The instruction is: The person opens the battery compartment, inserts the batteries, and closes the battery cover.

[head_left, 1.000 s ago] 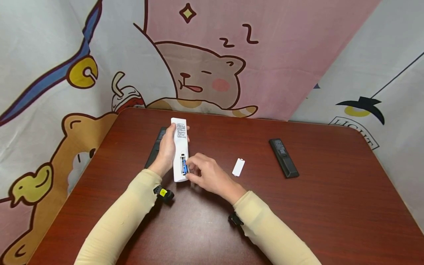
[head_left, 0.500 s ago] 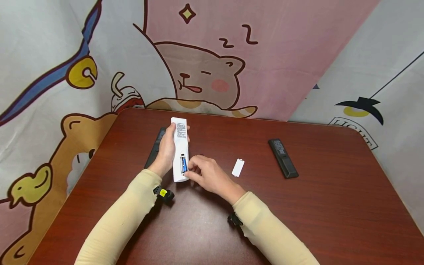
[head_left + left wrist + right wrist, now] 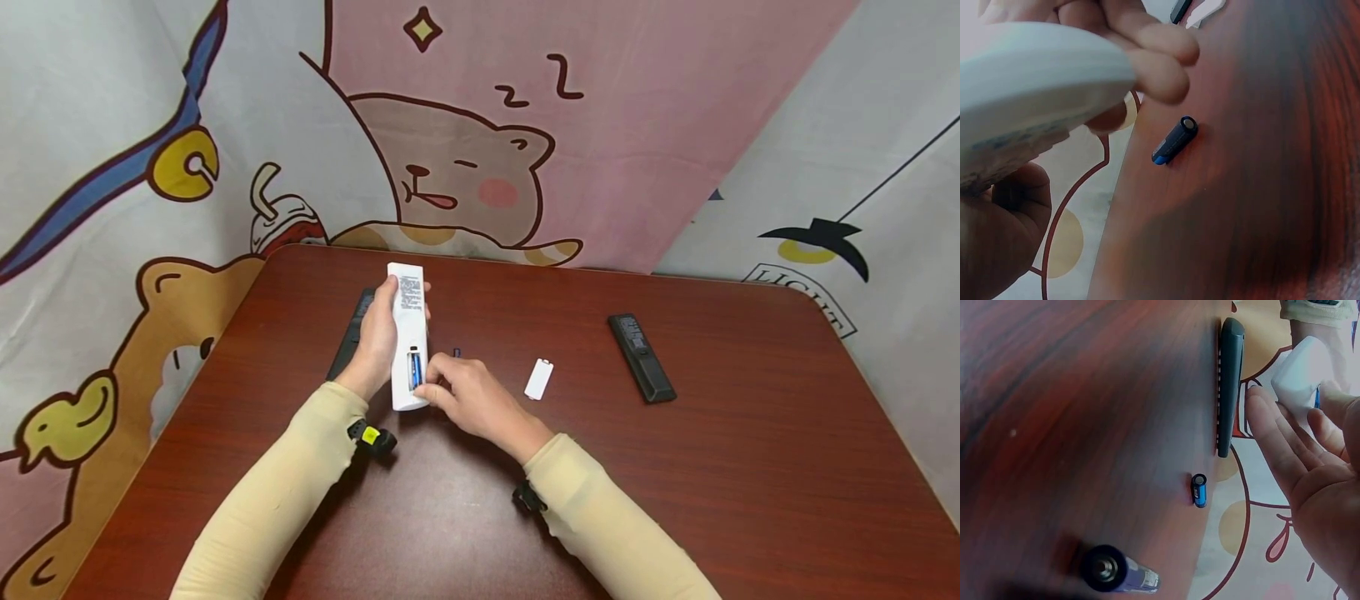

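Observation:
My left hand [image 3: 377,342] grips a white remote control [image 3: 407,333] with its printed back facing up. At the remote's near end the battery compartment is uncovered, and a blue battery [image 3: 417,372] lies in it. My right hand [image 3: 476,396] is at that compartment, its thumb touching the lower end and the index finger bent beside the remote's edge. In the right wrist view, other right fingers [image 3: 1275,431] stretch out past the remote. A loose blue battery [image 3: 1174,140] lies on the table behind my right hand, mostly hidden in the head view.
A black remote [image 3: 348,346] lies left, partly behind my left hand. Another black remote [image 3: 642,358] lies to the right. Between it and my right hand is the white battery cover [image 3: 539,379]. The right wrist view shows a second loose battery [image 3: 1119,569] on the table [image 3: 750,467].
The blue battery has gone from jutting at the compartment's side to lying inside it. My right thumb has shifted left onto the compartment's lower end. A loose battery now shows behind the right hand.

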